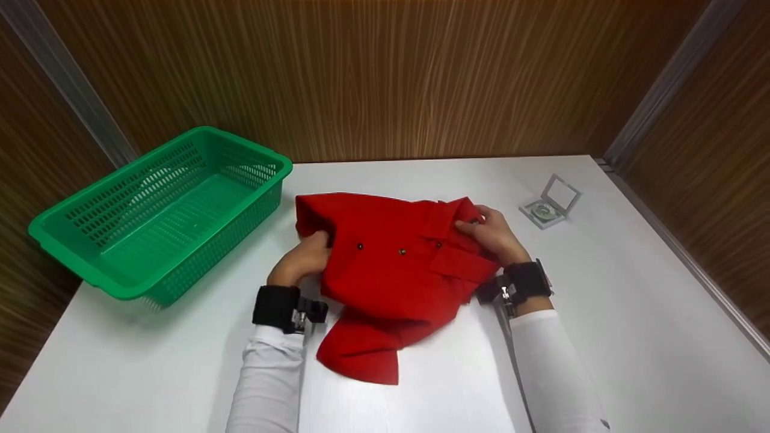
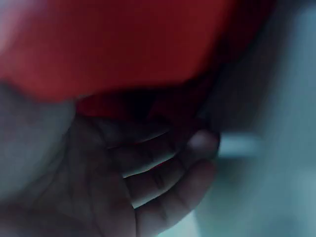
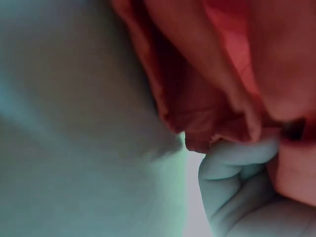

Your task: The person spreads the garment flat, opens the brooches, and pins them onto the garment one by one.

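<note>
A red garment (image 1: 385,270) with a row of small dark buttons is held up over the white table, its collar-like flaps to the right and a loose tail hanging toward the front. At its left edge my left hand (image 1: 308,257) grips the cloth, partly hidden in a fold; in the left wrist view, curled fingers (image 2: 163,173) lie under the dark red fabric. My right hand (image 1: 496,234) pinches the upper right corner, thumb on top. The right wrist view shows bent fingers (image 3: 242,168) at the bunched cloth edge (image 3: 197,140).
On the left stands a green plastic basket (image 1: 180,273) with slotted walls and nothing in it. A small hinged case (image 1: 541,224) with a raised clear lid and a round green piece inside sits at the right back. A wood-grain wall (image 1: 421,78) borders the white table (image 1: 631,337).
</note>
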Tool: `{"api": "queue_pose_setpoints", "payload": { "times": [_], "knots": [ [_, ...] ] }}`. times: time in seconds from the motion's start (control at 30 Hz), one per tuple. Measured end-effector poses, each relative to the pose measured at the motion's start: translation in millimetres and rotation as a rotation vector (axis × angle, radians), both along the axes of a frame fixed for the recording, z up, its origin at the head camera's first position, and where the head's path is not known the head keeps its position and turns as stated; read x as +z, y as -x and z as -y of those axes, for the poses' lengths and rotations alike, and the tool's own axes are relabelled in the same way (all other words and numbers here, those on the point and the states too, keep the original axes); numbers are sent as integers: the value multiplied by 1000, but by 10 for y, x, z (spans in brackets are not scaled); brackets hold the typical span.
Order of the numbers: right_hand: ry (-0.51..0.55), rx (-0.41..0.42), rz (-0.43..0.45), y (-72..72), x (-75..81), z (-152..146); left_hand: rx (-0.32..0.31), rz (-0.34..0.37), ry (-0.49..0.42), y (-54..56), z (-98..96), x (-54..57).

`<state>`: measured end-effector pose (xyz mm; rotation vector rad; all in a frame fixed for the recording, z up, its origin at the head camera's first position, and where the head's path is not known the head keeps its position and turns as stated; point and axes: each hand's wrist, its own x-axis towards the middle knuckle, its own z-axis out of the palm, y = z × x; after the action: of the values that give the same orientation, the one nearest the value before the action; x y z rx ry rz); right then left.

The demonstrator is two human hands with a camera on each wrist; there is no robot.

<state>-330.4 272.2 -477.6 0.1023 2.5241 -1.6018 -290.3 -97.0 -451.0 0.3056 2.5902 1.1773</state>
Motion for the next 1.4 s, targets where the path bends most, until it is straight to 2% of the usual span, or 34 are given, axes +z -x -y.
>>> {"api": "queue_pose_setpoints", "payload": {
  "times": [0.07, 0.23, 0.3, 0.47, 0.6, 0.7, 0.73, 0.87, 1.0, 1.1, 1.23, 1.33, 1.4],
  "knots": [
    [-16, 7, -7, -6, 10, 19, 2, 1, -42, -10, -68, -3],
    [-38, 17, -7, -18, 1, 44, 41, 71, -252, -60, -227, 10],
    [-43, 21, -12, -15, -7, 41, 66, 76, -271, -68, -270, 10],
    [-27, 25, -19, -19, -18, 28, 118, 32, -128, -48, -243, 30],
    [-1, -3, -21, -14, -7, -7, 110, -42, -75, -32, -95, 127],
    [58, -37, -3, 8, 9, -48, 112, -106, -46, -46, 71, 237],
    [77, -49, 5, 12, 17, -66, 125, -118, -30, -58, 132, 279],
    [111, -87, -2, 24, 43, -172, 217, -83, -32, -146, 358, 460],
    [125, -100, 12, 30, 37, -285, 316, -104, -27, -215, 503, 584],
    [137, -111, 39, 30, 15, -345, 401, -141, -24, -208, 530, 581],
    [75, -141, 57, 30, -24, -381, 486, -169, 64, -169, 488, 464],
    [2, -152, 65, 18, -44, -388, 490, -207, 139, -166, 422, 417],
    [-42, -147, 63, 5, -22, -382, 464, -241, 141, -192, 353, 457]
  ]
}}
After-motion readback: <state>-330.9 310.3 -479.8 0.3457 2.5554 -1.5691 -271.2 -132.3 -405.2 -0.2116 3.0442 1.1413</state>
